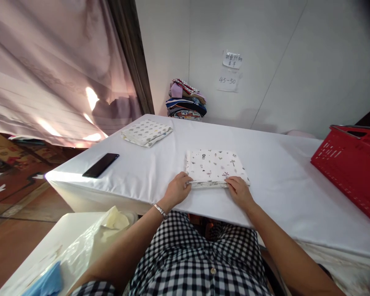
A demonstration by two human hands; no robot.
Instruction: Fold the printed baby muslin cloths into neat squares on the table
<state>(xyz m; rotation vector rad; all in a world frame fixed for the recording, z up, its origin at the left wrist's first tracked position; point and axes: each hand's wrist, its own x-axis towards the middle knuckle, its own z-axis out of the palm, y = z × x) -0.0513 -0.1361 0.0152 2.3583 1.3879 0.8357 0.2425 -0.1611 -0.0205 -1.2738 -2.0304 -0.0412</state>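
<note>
cloth (214,164) between phone (101,165) and basket (351,168), on table (280,181)

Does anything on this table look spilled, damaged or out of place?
Nothing looks spilled or damaged. The flat black phone seems odd, lying near the left end of the white-draped table, apparently unrelated to the folded white printed fabric.

Phone (100,165): we see it lying dark-screened on our left.
Basket (351,172): we see its red side at far right.
Lower note (228,81): we read "45-50".
Curtain (49,61): pink, hanging to our left.
</note>
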